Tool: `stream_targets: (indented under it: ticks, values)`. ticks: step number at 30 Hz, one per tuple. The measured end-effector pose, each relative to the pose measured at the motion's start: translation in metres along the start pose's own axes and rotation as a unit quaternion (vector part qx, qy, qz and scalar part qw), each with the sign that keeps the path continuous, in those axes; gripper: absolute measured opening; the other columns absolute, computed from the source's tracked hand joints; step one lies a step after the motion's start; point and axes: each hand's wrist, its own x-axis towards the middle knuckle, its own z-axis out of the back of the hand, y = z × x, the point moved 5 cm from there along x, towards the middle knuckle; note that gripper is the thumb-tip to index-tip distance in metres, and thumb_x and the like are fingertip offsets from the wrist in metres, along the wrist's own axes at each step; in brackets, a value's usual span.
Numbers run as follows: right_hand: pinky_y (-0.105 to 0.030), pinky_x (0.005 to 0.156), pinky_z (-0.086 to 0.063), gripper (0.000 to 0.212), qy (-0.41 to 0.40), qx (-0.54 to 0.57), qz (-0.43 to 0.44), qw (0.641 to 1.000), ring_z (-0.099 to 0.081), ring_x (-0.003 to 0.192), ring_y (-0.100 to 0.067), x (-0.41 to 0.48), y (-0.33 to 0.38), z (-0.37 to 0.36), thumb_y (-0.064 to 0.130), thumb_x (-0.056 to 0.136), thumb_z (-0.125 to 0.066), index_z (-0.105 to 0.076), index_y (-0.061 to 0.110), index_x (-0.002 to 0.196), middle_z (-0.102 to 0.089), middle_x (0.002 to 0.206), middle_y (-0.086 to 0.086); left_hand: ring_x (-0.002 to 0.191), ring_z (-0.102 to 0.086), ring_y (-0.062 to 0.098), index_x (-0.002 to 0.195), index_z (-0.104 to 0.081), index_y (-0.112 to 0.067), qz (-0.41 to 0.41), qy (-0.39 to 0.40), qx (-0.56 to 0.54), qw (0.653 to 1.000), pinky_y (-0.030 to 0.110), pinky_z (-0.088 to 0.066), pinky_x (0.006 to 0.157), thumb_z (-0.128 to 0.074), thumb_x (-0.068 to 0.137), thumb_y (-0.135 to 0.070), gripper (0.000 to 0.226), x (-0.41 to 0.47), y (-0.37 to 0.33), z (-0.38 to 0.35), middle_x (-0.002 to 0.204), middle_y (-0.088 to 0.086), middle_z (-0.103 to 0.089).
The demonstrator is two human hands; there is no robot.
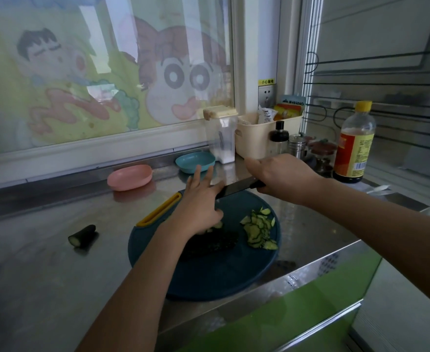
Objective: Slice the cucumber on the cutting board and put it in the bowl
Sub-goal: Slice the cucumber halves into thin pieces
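A round dark blue cutting board (pixel 209 273) with a yellow handle lies on the steel counter. My left hand (pixel 198 204) rests over a dark cucumber piece (pixel 211 241) on the board, thumb and lower fingers on it, two fingers raised. A black knife (pixel 236 189) is gripped by its handle in my right hand (pixel 282 176), the blade held level above the board behind my left hand. A heap of cucumber slices (pixel 258 229) lies on the board's right side. A cut cucumber end (pixel 83 236) lies on the counter to the left. A pink bowl (pixel 130 177) and a blue bowl (pixel 195 161) stand behind the board.
At the back right stand a clear lidded container (pixel 221 138), a cream basket (pixel 257 133) of packets, small shakers and a sauce bottle (pixel 353 146) with a yellow cap. A window with cartoon film runs behind the counter. The counter's front edge (pixel 310 270) passes right by the board.
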Motion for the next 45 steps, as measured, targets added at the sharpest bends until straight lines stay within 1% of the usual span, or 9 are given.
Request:
stream_targets:
  ticks: [5, 10, 14, 18, 25, 30, 35, 41, 45]
  values:
    - [-0.036, 0.066, -0.049, 0.032, -0.012, 0.042, -0.02, 0.999, -0.059, 0.082, -0.024, -0.017, -0.022, -0.012, 0.029, 0.087, -0.061, -0.038, 0.016, 0.105, -0.06, 0.094, -0.004, 0.144, 0.016, 0.031, 0.148, -0.03, -0.022, 0.053, 0.065, 0.012, 0.996, 0.043, 0.002, 0.118, -0.056, 0.089, -0.036, 0.067, 0.001, 0.024, -0.004, 0.159, 0.011, 0.009]
    - [-0.031, 0.061, -0.045, 0.03, -0.049, 0.143, -0.123, 0.981, -0.061, 0.077, -0.024, -0.047, -0.053, -0.036, 0.024, 0.084, -0.066, -0.04, 0.016, 0.096, -0.061, 0.084, -0.005, 0.147, 0.003, 0.025, 0.151, -0.021, -0.019, 0.091, 0.056, -0.094, 0.99, 0.037, -0.005, 0.117, -0.051, 0.093, -0.042, 0.069, -0.004, 0.026, 0.007, 0.16, 0.008, -0.002]
    - [-0.034, 0.058, -0.046, 0.031, -0.076, 0.203, -0.219, 0.951, -0.058, 0.068, -0.026, -0.057, -0.068, -0.064, 0.023, 0.083, -0.067, -0.037, 0.014, 0.088, -0.053, 0.074, -0.003, 0.146, -0.011, 0.019, 0.151, -0.018, -0.017, 0.031, 0.069, -0.104, 0.992, 0.033, -0.013, 0.116, -0.051, 0.085, -0.062, 0.086, -0.008, -0.013, 0.005, 0.159, 0.004, -0.01]
    - [-0.035, 0.056, -0.047, 0.031, -0.077, 0.211, -0.24, 0.944, -0.059, 0.068, -0.029, -0.051, -0.064, -0.087, 0.024, 0.084, -0.065, -0.036, 0.016, 0.088, -0.058, 0.076, -0.006, 0.147, -0.001, 0.021, 0.152, -0.006, -0.015, -0.012, 0.115, -0.041, 0.992, 0.035, -0.007, 0.117, -0.044, 0.083, -0.069, 0.095, -0.005, -0.034, -0.004, 0.16, 0.005, -0.002]
    - [-0.031, 0.054, -0.037, 0.032, -0.083, 0.205, -0.256, 0.941, -0.06, 0.071, -0.032, -0.036, -0.06, -0.11, 0.026, 0.087, -0.062, -0.033, 0.014, 0.091, -0.059, 0.078, -0.011, 0.146, 0.003, 0.011, 0.15, -0.004, -0.04, -0.108, 0.215, -0.089, 0.966, 0.034, -0.005, 0.119, -0.067, 0.07, -0.066, 0.105, 0.0, -0.065, -0.025, 0.16, -0.008, 0.004]
    - [-0.03, 0.054, -0.036, 0.032, -0.102, 0.203, -0.255, 0.94, -0.06, 0.07, -0.032, -0.035, -0.058, -0.118, 0.025, 0.086, -0.062, -0.033, 0.015, 0.089, -0.062, 0.078, -0.012, 0.145, -0.005, 0.01, 0.148, -0.02, -0.042, -0.151, 0.211, -0.108, 0.96, 0.033, -0.01, 0.119, -0.071, 0.07, -0.06, 0.094, 0.013, -0.073, -0.041, 0.159, -0.01, -0.007]
    - [-0.03, 0.054, -0.031, 0.03, -0.113, 0.204, -0.259, 0.937, -0.057, 0.066, -0.03, -0.037, -0.06, -0.12, 0.025, 0.085, -0.062, -0.034, 0.015, 0.087, -0.056, 0.072, -0.008, 0.121, -0.043, 0.01, 0.121, -0.056, -0.03, -0.161, 0.159, -0.154, 0.962, 0.023, -0.034, 0.101, -0.071, 0.08, -0.042, 0.046, 0.025, -0.07, -0.039, 0.13, -0.007, -0.044]
    - [-0.032, 0.055, -0.037, 0.025, -0.11, 0.192, -0.249, 0.943, -0.058, 0.068, -0.032, -0.035, -0.057, -0.12, 0.025, 0.086, -0.061, -0.043, 0.009, 0.093, -0.06, 0.076, -0.011, 0.101, -0.05, 0.011, 0.101, -0.058, -0.028, -0.151, 0.132, -0.136, 0.97, 0.03, -0.043, 0.089, -0.067, 0.083, -0.036, 0.022, 0.032, -0.063, -0.039, 0.109, -0.006, -0.05]
    - [-0.031, 0.055, -0.034, 0.025, -0.104, 0.187, -0.253, 0.944, -0.058, 0.069, -0.031, -0.036, -0.057, -0.119, 0.027, 0.087, -0.06, -0.041, 0.011, 0.093, -0.06, 0.077, -0.01, 0.094, -0.054, 0.011, 0.097, -0.058, -0.026, -0.053, 0.084, -0.097, 0.99, 0.027, -0.044, 0.075, -0.066, 0.083, -0.033, 0.018, 0.045, -0.026, -0.028, 0.104, -0.005, -0.058]
